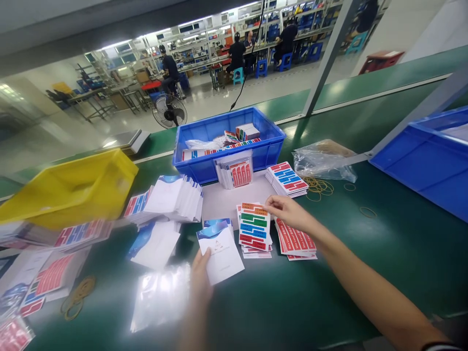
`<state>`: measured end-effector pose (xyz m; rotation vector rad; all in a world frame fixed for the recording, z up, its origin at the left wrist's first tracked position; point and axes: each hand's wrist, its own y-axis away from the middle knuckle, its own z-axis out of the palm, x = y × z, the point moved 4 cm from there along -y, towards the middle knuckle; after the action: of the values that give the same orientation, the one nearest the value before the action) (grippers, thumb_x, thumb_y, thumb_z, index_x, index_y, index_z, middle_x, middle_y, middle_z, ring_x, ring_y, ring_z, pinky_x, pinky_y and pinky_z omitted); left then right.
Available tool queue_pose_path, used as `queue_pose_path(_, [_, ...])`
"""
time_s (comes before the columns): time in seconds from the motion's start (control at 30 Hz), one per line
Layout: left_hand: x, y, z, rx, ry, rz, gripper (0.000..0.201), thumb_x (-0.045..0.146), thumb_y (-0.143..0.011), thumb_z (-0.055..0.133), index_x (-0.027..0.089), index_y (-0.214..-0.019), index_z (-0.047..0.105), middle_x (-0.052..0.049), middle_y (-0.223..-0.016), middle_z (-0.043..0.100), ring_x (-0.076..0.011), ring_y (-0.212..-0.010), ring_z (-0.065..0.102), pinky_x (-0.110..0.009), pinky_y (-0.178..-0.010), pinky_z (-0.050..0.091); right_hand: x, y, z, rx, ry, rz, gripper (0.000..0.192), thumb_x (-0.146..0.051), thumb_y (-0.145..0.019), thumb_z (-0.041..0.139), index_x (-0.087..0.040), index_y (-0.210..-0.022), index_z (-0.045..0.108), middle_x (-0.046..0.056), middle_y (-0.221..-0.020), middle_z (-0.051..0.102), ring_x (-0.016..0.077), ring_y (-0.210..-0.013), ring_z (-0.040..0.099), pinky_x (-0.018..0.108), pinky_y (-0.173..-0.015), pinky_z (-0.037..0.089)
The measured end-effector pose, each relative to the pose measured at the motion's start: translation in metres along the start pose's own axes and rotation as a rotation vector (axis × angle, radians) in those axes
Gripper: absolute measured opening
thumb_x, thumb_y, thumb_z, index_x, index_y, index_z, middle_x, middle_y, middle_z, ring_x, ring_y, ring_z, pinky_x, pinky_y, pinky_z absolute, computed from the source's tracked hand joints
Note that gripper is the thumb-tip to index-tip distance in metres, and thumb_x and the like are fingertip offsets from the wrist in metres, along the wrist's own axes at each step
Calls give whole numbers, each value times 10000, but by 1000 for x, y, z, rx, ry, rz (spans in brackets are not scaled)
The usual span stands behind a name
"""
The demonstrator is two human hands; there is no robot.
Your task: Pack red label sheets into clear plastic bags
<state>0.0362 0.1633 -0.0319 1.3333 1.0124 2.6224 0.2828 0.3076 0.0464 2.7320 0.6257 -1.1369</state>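
Observation:
My left hand point(202, 273) grips a white booklet point(221, 256) with a blue band along its top, thumb on its front. With finger and thumb, my right hand point(287, 210) pinches the top right corner of a multicoloured label sheet point(253, 226). That sheet lies over or just above a stack of similar sheets point(258, 253); I cannot tell whether it is lifted. Right of it sits a pile of red label sheets point(296, 239). Behind my right hand lies a stack of red and blue label sheets point(287, 179). Left of the booklet are more white booklets point(155, 243).
A blue bin point(228, 156) holding label sheets stands at the back, a yellow bin point(69, 190) at left, another blue bin point(424, 161) at right. Rubber bands point(318, 187) lie near a clear plastic bag point(323, 158). Several people work in the background.

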Motion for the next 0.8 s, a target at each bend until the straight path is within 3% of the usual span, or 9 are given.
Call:
queue_pose_path(0.1, [-5,-2,1,6,-4,12,440,340,-770,697,196,-1172,592,-109,-1124,694,-281,-1030,656,-406,-919,524,-25,12,-10,-119,-353,-2,318,-492,-880,505,-186,-800,539,7,-705,609,159,-671,588,271,-611,458])
queue_pose_path(0.17, [-10,-1,3,-4,9,-13,430,349,-779,688,174,-1161,599,-119,-1140,685,-282,-1043,649,-404,-930,517,-43,19,-1,-214,-505,-16,294,-468,-860,554,-186,-777,538,-14,-661,563,140,-617,544,261,-579,431])
queue_pose_path(0.27, [-17,4,13,-126,60,-91,458,450,-817,621,136,-1150,609,-147,-1141,678,-301,-1074,632,-420,-943,506,-62,26,30,-245,-412,-84,249,-397,-886,529,-195,-741,525,-22,-648,541,138,-595,517,265,-567,418])
queue_pose_path(0.4, [-17,15,25,-273,-9,-94,449,418,-789,674,180,-1161,595,-114,-1091,700,-299,-1056,643,-430,-927,517,-67,26,55,9,-63,-221,135,-307,-899,519,-204,-812,530,37,-801,612,209,-773,574,358,-714,463])
queue_pose_path(0.5, [-14,20,26,-276,-65,-93,494,295,-725,754,174,-1169,573,-113,-1043,716,-296,-1004,668,-420,-899,535,-56,26,42,141,20,-319,99,-299,-893,544,-211,-936,527,81,-959,621,247,-933,574,413,-824,467])
queue_pose_path(0.6, [-15,21,21,-214,-73,-149,576,294,-699,773,178,-1213,541,-115,-1014,724,-299,-948,689,-416,-857,558,-30,33,13,145,141,-348,210,-358,-869,594,-212,-1003,526,120,-1132,590,276,-1086,538,449,-910,450])
queue_pose_path(0.7, [-15,22,17,-179,-77,-181,624,288,-715,759,198,-1272,493,-111,-1033,719,-299,-944,691,-418,-844,569,3,49,-8,-14,337,-319,399,-476,-806,652,-183,-1053,539,177,-1350,474,326,-1282,406,499,-1018,383])
queue_pose_path(0.8, [-14,23,17,-174,-69,-180,636,276,-726,747,194,-1290,467,-111,-1027,719,-311,-963,683,-429,-834,578,30,71,-12,-204,425,-255,525,-540,-767,660,-154,-1105,549,212,-1472,342,350,-1388,262,534,-1082,309])
